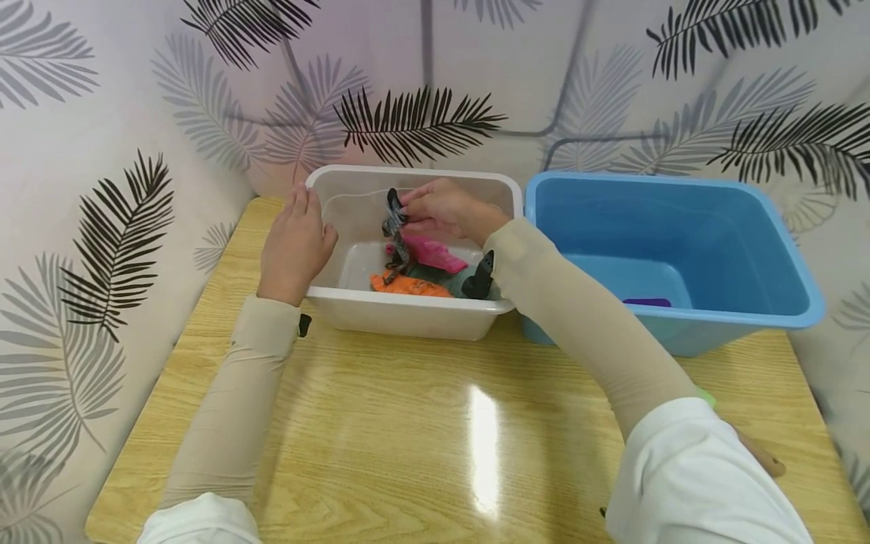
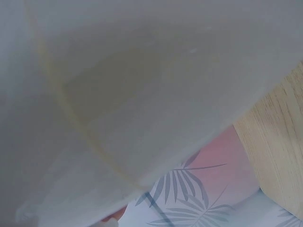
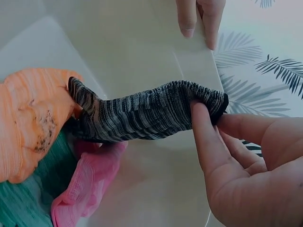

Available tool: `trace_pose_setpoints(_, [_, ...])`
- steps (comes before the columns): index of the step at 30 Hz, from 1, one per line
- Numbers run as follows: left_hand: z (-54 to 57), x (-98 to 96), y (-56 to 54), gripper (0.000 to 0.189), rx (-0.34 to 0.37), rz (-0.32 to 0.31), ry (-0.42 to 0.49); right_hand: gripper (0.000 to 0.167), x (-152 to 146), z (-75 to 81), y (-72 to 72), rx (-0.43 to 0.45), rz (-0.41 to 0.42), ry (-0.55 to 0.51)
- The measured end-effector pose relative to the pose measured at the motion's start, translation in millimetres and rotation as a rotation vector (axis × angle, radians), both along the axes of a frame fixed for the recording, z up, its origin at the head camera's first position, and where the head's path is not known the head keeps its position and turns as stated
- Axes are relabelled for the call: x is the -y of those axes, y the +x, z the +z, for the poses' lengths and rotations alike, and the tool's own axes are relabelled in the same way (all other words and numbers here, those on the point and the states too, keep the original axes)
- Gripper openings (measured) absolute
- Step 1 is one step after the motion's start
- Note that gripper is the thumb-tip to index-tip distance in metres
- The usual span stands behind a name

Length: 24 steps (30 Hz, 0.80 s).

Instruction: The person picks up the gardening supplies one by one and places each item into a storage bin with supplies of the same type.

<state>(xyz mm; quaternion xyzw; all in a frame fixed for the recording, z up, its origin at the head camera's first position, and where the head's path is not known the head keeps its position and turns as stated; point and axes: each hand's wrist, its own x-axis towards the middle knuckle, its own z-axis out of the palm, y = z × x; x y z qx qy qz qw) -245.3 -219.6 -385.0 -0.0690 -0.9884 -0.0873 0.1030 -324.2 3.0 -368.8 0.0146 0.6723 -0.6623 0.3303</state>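
Observation:
My right hand (image 1: 445,208) pinches the cuff of a black-and-grey striped sock (image 3: 147,111) between thumb and fingers. The sock hangs down inside a white tub (image 1: 408,317), its toe end touching a heap of cloth there. Orange cloth with dark specks (image 3: 35,123), a pink cloth (image 3: 90,177) and a dark green cloth (image 3: 35,194) make up that heap. At the tub's left wall, my left hand (image 1: 295,245) holds the rim, thumb on the inner side and fingers toward the outer side. Mostly the tub's pale wall (image 2: 142,94) fills the left wrist view.
A blue tub (image 1: 680,185) stands right beside the white one, with a purple item (image 1: 647,302) low inside. Part of a green item (image 1: 707,397) and a brown piece (image 1: 764,457) show past my right sleeve. Leaf-patterned fabric (image 1: 435,45) hangs behind the wooden table (image 1: 381,423).

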Motion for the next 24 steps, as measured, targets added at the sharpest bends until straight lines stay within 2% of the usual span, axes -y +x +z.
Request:
trace_pose_setpoints(16, [-0.7,-0.7,-1.0,0.056,-0.04,-0.014,-0.006,0.027,-9,1.5,2.1,-0.052,0.017,0.234])
trace_pose_setpoints(24, [-1.8,-0.4,-1.5,0.056,-0.046,-0.023,-0.01,0.026,-21,4.1,3.3,-0.072,0.074,0.307])
